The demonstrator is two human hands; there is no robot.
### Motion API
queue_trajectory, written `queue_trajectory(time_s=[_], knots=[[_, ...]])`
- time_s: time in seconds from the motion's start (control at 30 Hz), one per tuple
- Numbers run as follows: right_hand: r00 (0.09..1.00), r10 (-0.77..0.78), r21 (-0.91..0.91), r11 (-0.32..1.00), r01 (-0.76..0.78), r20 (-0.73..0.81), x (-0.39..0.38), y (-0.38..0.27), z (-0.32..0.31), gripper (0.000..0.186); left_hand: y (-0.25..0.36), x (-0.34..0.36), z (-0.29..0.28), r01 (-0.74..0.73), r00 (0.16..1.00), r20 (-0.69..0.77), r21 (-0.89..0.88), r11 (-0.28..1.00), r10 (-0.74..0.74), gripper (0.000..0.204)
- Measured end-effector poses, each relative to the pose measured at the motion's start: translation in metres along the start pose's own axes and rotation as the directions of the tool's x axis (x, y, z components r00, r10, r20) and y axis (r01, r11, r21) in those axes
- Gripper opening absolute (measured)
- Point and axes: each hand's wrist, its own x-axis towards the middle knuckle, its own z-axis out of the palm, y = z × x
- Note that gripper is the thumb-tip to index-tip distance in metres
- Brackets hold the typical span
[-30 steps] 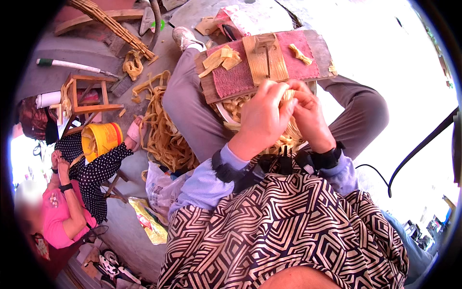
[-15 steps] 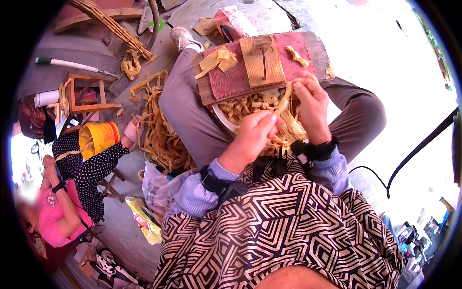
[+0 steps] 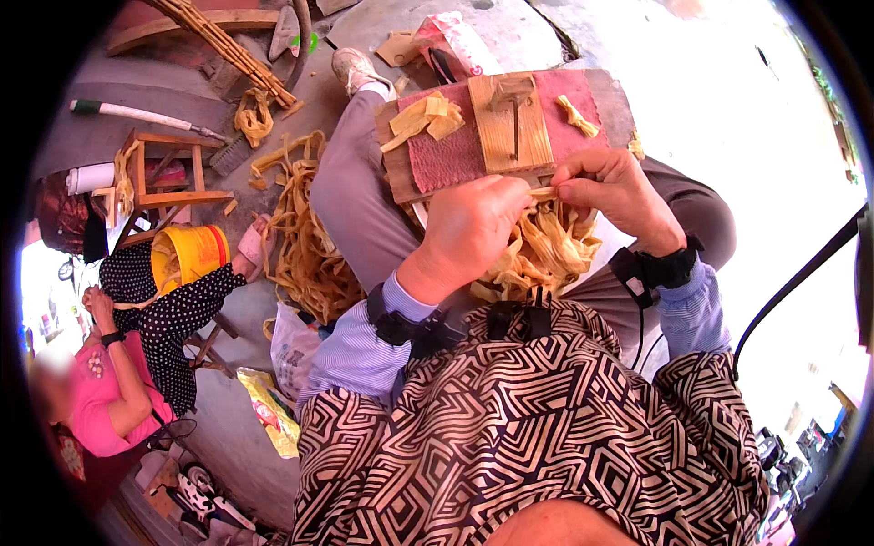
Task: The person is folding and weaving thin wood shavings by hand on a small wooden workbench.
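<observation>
My left hand and my right hand face each other over my lap, fingers closed on a short pale-yellow dried strip that spans the small gap between them. Below my hands, a heap of similar strips fills a pale basin, mostly hidden. Just beyond stands a wooden board covered with red cloth. On it sits a wood block with an upright metal piece. A few folded strips lie left of the block, and a knotted strip lies right of it.
A tangled pile of long strips lies on the floor by my left leg. Further left are a wooden stool frame, a white-handled brush, a yellow bucket and a seated person in pink. Plastic bags lie beside me.
My hands have come up level near the board's front edge, moving apart sideways. The strip, slanting before, now lies nearly level between them. The head view has shifted slightly.
</observation>
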Motion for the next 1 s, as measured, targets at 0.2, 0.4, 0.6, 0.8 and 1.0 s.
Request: queue_trajectory(time_s=[0.2,0.4,0.6,0.8,1.0], knots=[[0.936,-0.155,-0.169,0.98,0.106,-0.315,0.04,0.017,0.002,0.009,-0.055,0.03,0.008,0.324,0.937,0.086,-0.571,0.754,-0.338,0.015],[0.857,-0.397,-0.431,0.87,0.237,-0.33,0.061,0.05,0.002,0.014,-0.08,0.038,0.029,0.405,0.891,0.075,-0.576,0.71,-0.448,0.009],[0.885,-0.355,-0.517,0.841,0.162,-0.3,0.04,0.045,0.004,0.022,-0.08,0.018,0.027,0.392,0.892,-0.096,-0.324,0.861,-0.442,0.007],[0.624,-0.757,-0.742,0.53,0.411,-0.195,0.029,0.017,0.031,0.02,-0.029,0.022,0.026,0.441,0.879,0.127,-0.584,0.681,-0.46,0.007],[0.679,-0.619,-0.641,0.715,0.278,-0.396,0.022,0.001,0.023,0.025,0.027,0.021,-0.015,0.609,0.775,0.497,-0.753,0.25,-0.391,0.023]])
